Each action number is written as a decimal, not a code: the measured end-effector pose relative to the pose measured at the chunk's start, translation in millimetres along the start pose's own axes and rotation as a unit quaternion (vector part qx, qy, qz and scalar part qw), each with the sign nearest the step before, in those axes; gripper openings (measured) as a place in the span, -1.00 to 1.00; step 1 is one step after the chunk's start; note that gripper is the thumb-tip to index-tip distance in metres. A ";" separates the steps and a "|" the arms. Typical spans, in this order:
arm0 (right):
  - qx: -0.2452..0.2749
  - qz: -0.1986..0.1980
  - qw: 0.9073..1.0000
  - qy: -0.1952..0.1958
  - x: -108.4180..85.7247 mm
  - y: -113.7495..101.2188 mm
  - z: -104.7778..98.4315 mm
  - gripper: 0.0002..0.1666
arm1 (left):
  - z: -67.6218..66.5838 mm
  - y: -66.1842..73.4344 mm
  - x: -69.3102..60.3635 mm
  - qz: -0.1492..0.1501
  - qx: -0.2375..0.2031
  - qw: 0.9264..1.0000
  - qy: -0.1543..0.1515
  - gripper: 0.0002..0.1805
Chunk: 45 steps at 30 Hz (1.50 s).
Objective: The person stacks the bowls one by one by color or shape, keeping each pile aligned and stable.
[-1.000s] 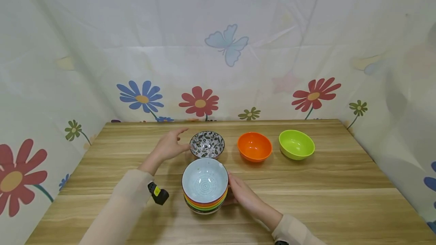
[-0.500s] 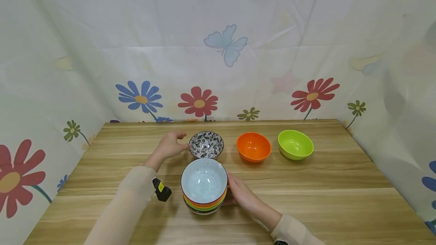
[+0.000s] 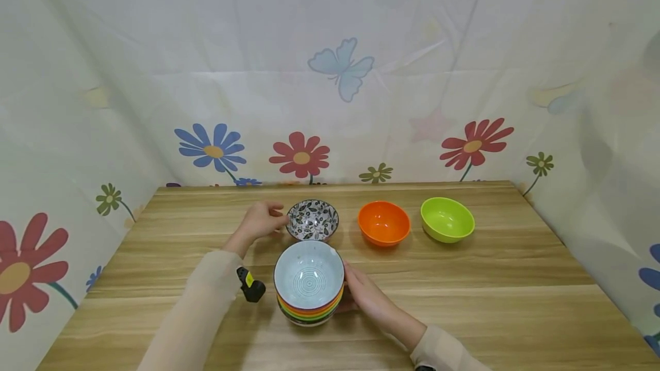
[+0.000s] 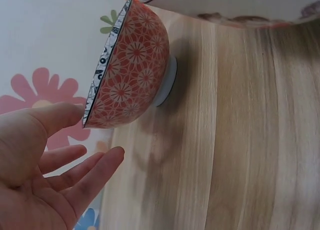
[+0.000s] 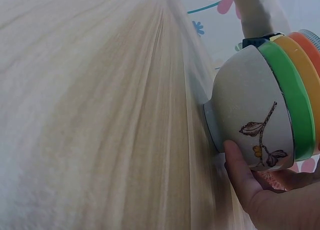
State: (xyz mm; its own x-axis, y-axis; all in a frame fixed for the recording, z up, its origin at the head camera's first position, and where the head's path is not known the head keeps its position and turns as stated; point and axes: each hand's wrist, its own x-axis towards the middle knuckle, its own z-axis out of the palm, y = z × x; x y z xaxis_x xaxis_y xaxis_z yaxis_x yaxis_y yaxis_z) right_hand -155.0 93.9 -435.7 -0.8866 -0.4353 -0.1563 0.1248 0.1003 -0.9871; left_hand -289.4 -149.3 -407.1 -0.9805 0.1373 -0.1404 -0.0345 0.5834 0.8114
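A patterned bowl (image 3: 312, 219), floral inside and red with white flowers outside (image 4: 131, 65), stands behind a stack of bowls. My left hand (image 3: 261, 220) is at its left rim; in the left wrist view the thumb of that hand (image 4: 45, 165) meets the rim and the other fingers are spread below. The stack, topped by a light blue bowl (image 3: 309, 275), has orange, yellow and green layers. My right hand (image 3: 373, 298) rests against its right side; in the right wrist view the fingers of this hand (image 5: 275, 195) touch the lowest, white bowl (image 5: 247, 108) with a leaf drawing.
An orange bowl (image 3: 384, 223) and a lime green bowl (image 3: 447, 220) stand at the back right of the wooden table (image 3: 495, 285). A flowered curtain (image 3: 247, 96) hangs behind the table's back edge.
My left hand has moved slightly right and its fingers have drawn in a little toward the patterned bowl. The right hand and the stack look unmoved.
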 end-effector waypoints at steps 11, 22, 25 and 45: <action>0.013 -0.003 1.000 0.000 -1.1 0.9 1.3 -0.14 | 8.8 3.8 1.7 -0.004 -0.040 0.999 -0.010 -0.49; 0.012 -0.007 1.000 -0.003 -0.6 -0.1 1.6 -0.23 | 12.4 6.7 4.4 -0.003 -0.052 0.998 -0.024 -0.58; 0.012 -0.008 1.000 -0.002 -0.4 -0.4 1.9 -0.24 | 12.9 7.0 4.6 -0.010 -0.050 0.999 -0.020 -0.59; 0.005 -0.004 1.000 -0.002 -0.6 0.3 1.3 -0.27 | 17.8 10.3 6.6 -0.057 -0.071 0.996 -0.008 -0.59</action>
State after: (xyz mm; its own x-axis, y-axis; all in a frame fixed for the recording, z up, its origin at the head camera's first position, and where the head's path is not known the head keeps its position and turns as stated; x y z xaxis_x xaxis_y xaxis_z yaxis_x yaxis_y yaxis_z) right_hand -153.9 93.0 -436.0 -0.8863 -0.4389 -0.1478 0.1212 0.0882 -0.9887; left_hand -292.8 -128.1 -409.8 -0.9653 0.0906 -0.2449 -0.1739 0.4768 0.8616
